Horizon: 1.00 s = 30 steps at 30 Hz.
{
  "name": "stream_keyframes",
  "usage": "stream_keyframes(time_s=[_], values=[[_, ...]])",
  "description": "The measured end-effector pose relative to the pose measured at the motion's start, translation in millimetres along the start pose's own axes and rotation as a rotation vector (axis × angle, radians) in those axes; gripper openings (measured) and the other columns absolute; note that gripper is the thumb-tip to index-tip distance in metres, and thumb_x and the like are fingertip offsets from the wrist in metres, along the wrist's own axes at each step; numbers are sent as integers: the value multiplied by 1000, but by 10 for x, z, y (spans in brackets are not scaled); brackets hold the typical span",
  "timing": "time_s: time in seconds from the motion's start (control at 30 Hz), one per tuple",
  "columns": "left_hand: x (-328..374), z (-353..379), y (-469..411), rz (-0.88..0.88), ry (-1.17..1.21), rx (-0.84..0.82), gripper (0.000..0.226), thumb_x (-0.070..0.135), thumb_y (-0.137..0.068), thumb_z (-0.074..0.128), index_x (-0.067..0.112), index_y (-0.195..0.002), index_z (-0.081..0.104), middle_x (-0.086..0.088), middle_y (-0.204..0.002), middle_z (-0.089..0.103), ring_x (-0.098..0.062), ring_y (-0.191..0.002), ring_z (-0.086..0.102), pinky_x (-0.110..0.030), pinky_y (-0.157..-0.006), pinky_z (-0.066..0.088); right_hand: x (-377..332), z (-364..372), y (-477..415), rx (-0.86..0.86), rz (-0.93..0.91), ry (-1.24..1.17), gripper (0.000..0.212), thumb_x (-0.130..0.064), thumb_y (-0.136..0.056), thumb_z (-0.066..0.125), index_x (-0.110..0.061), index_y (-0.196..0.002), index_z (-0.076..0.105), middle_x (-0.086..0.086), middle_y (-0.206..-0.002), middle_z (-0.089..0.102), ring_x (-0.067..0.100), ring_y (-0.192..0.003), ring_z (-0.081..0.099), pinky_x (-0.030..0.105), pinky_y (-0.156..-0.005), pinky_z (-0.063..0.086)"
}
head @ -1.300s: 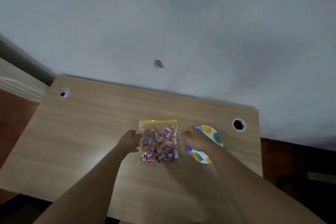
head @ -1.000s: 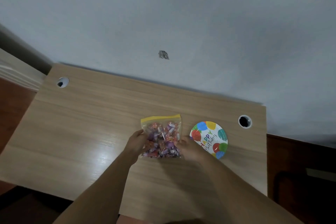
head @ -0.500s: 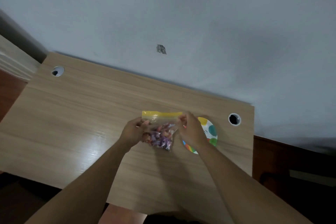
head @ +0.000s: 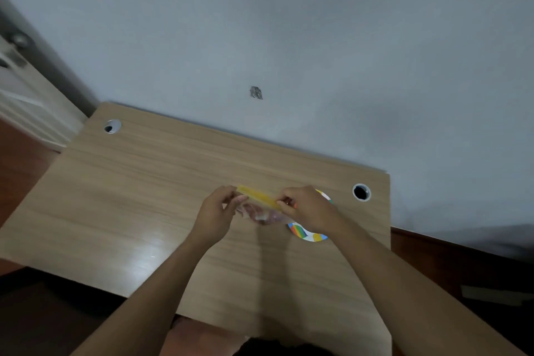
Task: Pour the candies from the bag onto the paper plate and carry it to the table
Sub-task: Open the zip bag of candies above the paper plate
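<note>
- Colourful round paper plate [head: 307, 235]: far portion hidden behind right hand [head: 310, 209].
- Clear plastic candy bag with yellow zip strip [head: 258, 197]: contents blurred, individual candies indistinct.
- Light wooden desk [head: 138, 205]: near edge partly hidden by forearms.

Both hands' fingers [head: 284, 202] pinch the bag [head: 258, 200]; candies blurred, perhaps; plate [head: 307, 234] beneath.

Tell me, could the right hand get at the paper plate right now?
Probably yes for position, not freely. The right hand hangs directly over the paper plate, nothing between them, but its fingers are pinching the yellow strip of the candy bag, shared with the left hand.
</note>
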<state>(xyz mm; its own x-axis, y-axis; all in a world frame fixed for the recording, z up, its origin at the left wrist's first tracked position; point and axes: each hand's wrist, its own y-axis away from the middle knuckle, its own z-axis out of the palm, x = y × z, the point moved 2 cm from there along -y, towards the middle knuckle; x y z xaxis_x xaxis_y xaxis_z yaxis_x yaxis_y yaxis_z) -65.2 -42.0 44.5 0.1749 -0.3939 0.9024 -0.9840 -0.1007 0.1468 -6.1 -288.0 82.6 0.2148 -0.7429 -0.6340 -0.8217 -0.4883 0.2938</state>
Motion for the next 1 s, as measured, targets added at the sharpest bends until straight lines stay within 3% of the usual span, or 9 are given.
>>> stream_keyframes(time_s=[0.13, 0.2, 0.27, 0.33, 0.47, 0.57, 0.7, 0.8, 1.0], values=[[109, 74, 251, -88, -9, 256, 41, 31, -101, 75, 21, -138, 61, -3, -121, 61, -16, -96, 69, -38, -85, 62, -111, 39, 211, 62, 66, -94, 9, -24, -95, 73, -28, -88, 76, -8, -90, 81, 12, -84, 74, 37, -83, 62], [183, 188, 412, -208, 48, 340, 44, 41, -99, 72, 14, -130, 56, -10, -120, 63, -21, -90, 71, -48, -87, 64, -109, 61, 307, 73, 124, -134, 7, -25, -93, 76, -23, -87, 77, -6, -88, 79, 11, -81, 72, 32, -80, 58], [281, 332, 517, -382, 235, 247, 43, 53, -97, 69, 15, -114, 59, -8, -110, 70, -26, -89, 76, -58, -90, 65, -90, 93, 405, 66, 161, -161, 9, -25, -93, 76, -16, -91, 79, -5, -84, 77, 8, -74, 66, 27, -73, 53], [443, 473, 619, -520, 423, 39, 43, 50, -101, 69, 9, -109, 64, -7, -103, 75, -24, -88, 77, -55, -93, 64, -82, 113, 510, 65, 178, -160, 12, -25, -93, 77, -14, -93, 81, -8, -77, 71, 3, -67, 60, 21, -67, 47], [584, 644, 752, -534, 521, -193, 47, 51, -94, 79, 8, -106, 65, -8, -105, 79, -24, -92, 80, -49, -94, 67, -46, 153, 721, 36, 212, -196, 13, -28, -95, 78, -16, -95, 83, -6, -77, 72, 1, -65, 58, 17, -65, 44], [581, 671, 804, -515, 544, -205, 39, 39, -91, 86, 6, -101, 65, -14, -98, 80, -26, -87, 80, -46, -89, 68, 5, 137, 869, 21, 240, -289, 11, -30, -94, 81, -19, -96, 85, -1, -91, 84, 4, -75, 70, 14, -69, 49], [619, 689, 863, -525, 603, -225, 27, 16, -92, 86, -2, -105, 71, -19, -89, 79, -24, -75, 78, -31, -69, 66, 83, 125, 987, -41, 258, -437, 15, -31, -87, 89, -18, -93, 85, 8, -93, 85, 10, -79, 75, 31, -84, 60], [647, 714, 881, -534, 604, -248, 25, 10, -92, 84, -6, -107, 75, -18, -87, 79, -22, -72, 78, -33, -72, 69, 136, 129, 1052, -71, 280, -551, 25, -33, -84, 93, -13, -96, 84, 12, -96, 86, 12, -81, 76, 37, -89, 62], [633, 798, 821, -511, 603, -226, 22, 7, -97, 78, -10, -111, 75, -19, -88, 76, -23, -76, 75, -34, -78, 69, 192, 82, 1168, -80, 335, -712, 23, -34, -96, 82, -13, -106, 82, 5, -103, 87, 10, -92, 80, 31, -90, 61]])
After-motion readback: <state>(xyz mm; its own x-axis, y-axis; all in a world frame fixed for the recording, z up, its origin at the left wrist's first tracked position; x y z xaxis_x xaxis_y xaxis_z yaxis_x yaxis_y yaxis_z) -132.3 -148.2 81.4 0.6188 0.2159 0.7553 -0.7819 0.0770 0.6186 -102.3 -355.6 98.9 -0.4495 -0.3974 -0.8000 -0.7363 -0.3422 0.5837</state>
